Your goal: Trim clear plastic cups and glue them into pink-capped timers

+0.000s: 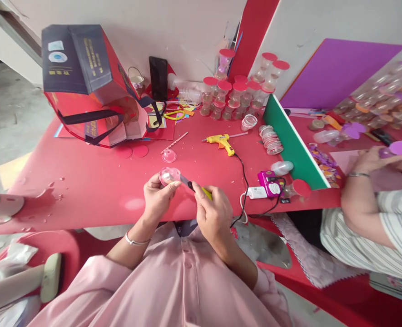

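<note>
My left hand [157,195] is closed around a small clear plastic cup with a pink tint [169,175], held just above the near edge of the red table [85,181]. My right hand [211,213] grips a yellow-handled craft knife [198,189], whose dark blade tip touches the cup's rim. Both hands are close together in front of my pink shirt.
A yellow glue gun [222,142] with a black cord lies mid-table. A clear dome [169,156], a red gift bag [88,86], stacked pink-lidded jars [236,93], a green board [293,144] and a power strip [270,184] surround it. Another person's hand [371,159] works at right.
</note>
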The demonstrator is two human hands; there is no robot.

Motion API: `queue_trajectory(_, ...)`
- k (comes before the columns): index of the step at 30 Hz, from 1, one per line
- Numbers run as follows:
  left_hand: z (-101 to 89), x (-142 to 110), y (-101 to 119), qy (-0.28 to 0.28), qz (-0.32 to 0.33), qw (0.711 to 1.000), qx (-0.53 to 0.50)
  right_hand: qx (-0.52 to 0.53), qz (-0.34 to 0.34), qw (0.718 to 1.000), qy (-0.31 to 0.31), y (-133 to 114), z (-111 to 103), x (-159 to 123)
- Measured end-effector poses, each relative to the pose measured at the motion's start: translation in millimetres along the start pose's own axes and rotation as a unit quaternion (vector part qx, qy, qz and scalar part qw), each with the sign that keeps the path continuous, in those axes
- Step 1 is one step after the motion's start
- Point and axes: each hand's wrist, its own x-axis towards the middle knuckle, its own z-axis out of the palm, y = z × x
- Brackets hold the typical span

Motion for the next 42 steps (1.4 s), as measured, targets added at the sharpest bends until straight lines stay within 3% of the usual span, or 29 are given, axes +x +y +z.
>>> queue_trajectory(8, 14.5, 46, 5, -0.054, -0.093, 0.993, -0.040, 0.060, 0.022, 0.995, 0.070, 30, 18, 32)
queue_trajectory(14, 14.1, 61, -13, -0.042, -0.156, 0.984, -0.081, 0.094, 0.030, 0.994, 0.035, 45, 42, 42)
queue_trajectory(21, 16.0, 66, -18, -0.005, -0.192, 0.976, -0.099, 0.105, -0.001, 0.994, -0.002, 57, 64, 47)
queue_trajectory(27, 14.8, 67, -25, 0.041, -0.165, 0.982, -0.083, 0.103, -0.034, 0.994, -0.009, 65, 76, 45)
queue_trajectory(42, 14.7, 67, -34, 0.057, -0.108, 0.992, -0.033, 0.132, -0.014, 0.988, -0.077, 68, 63, 58)
